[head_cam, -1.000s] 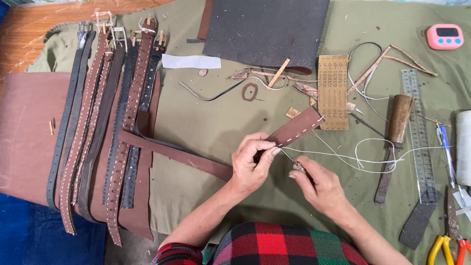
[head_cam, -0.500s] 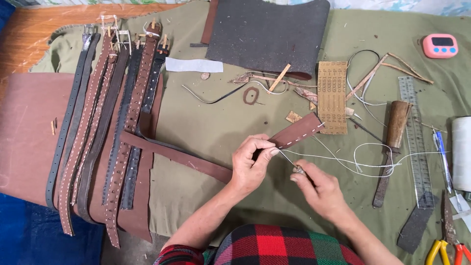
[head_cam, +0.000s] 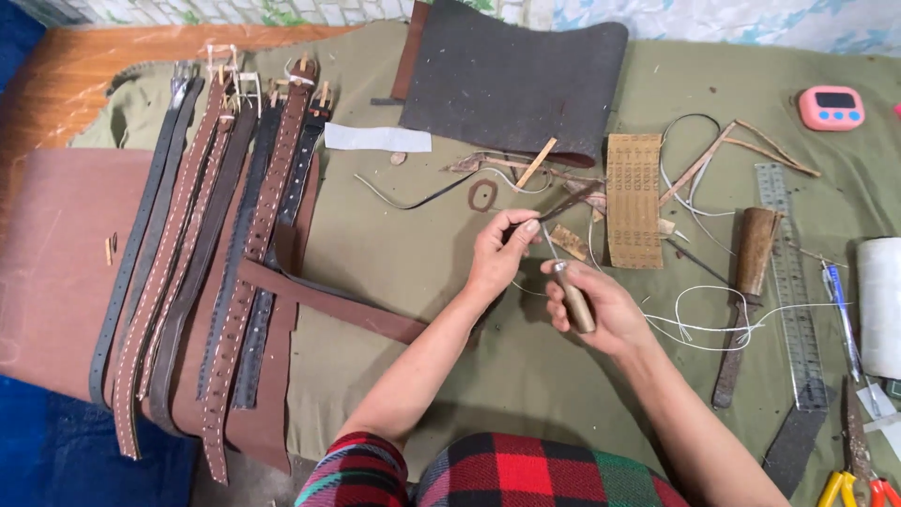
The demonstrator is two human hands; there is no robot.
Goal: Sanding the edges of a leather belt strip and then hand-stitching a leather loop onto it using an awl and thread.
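While the left hand (head_cam: 496, 255) pinches the strap (head_cam: 563, 203) end, the right hand (head_cam: 593, 305) grips an awl (head_cam: 569, 291); piercing seems next, needing steady aim.

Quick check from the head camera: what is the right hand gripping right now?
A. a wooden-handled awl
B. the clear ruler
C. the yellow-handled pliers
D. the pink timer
A: the right hand is wrapped around a wooden-handled awl, its metal tip pointing up toward the strap end pinched by the left hand; the pliers, timer and ruler lie untouched on the cloth.
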